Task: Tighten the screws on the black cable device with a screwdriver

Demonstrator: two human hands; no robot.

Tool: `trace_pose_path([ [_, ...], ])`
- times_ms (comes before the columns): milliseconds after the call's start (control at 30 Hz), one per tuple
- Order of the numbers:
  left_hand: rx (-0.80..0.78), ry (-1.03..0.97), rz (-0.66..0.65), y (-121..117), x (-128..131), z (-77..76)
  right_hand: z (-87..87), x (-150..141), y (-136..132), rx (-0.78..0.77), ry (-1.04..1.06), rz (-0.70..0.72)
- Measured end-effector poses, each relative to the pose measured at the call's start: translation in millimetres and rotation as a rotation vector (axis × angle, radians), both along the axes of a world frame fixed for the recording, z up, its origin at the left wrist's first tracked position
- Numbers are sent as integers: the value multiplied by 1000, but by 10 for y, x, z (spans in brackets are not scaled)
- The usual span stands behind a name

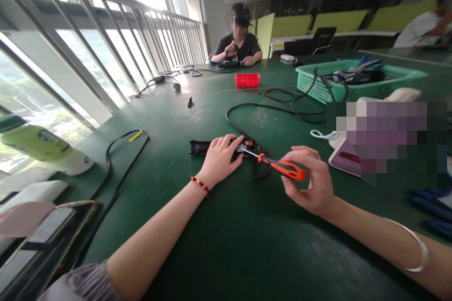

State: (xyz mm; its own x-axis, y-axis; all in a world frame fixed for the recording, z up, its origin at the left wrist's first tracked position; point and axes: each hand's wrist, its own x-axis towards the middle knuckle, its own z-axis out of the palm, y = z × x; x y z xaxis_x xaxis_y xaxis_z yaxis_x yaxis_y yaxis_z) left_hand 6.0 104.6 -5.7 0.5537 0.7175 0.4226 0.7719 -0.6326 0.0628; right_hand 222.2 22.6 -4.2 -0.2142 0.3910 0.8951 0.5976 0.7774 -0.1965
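Observation:
My left hand [221, 157] lies over a black corded tool [199, 147] on the green table, its fingers and thumb closed around the tool's middle. Part of the tool's inside shows beside the thumb, with small orange and metal parts. A black loop-shaped piece [262, 172] sticks out at its right end. In my right hand [312, 181] is an orange and black screwdriver [286, 168], held lightly by the handle between thumb and fingers. The screwdriver slants down to the left, its tip at the tool's inner parts. My left palm hides much of the tool.
Ahead stand a small red bin [247, 81] and a green basket [314, 85] of tools. A black cable [243, 105] curves across the table. Left are a bottle [42, 146], a phone [52, 240] and a strap [120, 183]. A person [240, 42] works at the far end.

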Motion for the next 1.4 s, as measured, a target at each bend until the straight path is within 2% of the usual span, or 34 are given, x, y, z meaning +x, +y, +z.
trace_pose_path([
  [200, -4, -10, -6, -3, 4, 6, 10, 3, -15, 6, -110, 35],
  [400, -5, -9, -5, -5, 0, 11, -1, 6, 3, 10, -20, 33],
  [633, -14, -5, -2, -8, 0, 15, 31, -15, -19, 14, -127, 46],
  [1033, -14, -12, -4, -16, 3, 21, 36, -18, -31, 9, -154, 39],
  [1267, -6, -2, -1, -14, 3, 16, 0, 7, 8, 37, -20, 29],
  [1400, -9, 2, 0, -15, 6, 13, 4, -3, -7, 28, -79, 45],
])
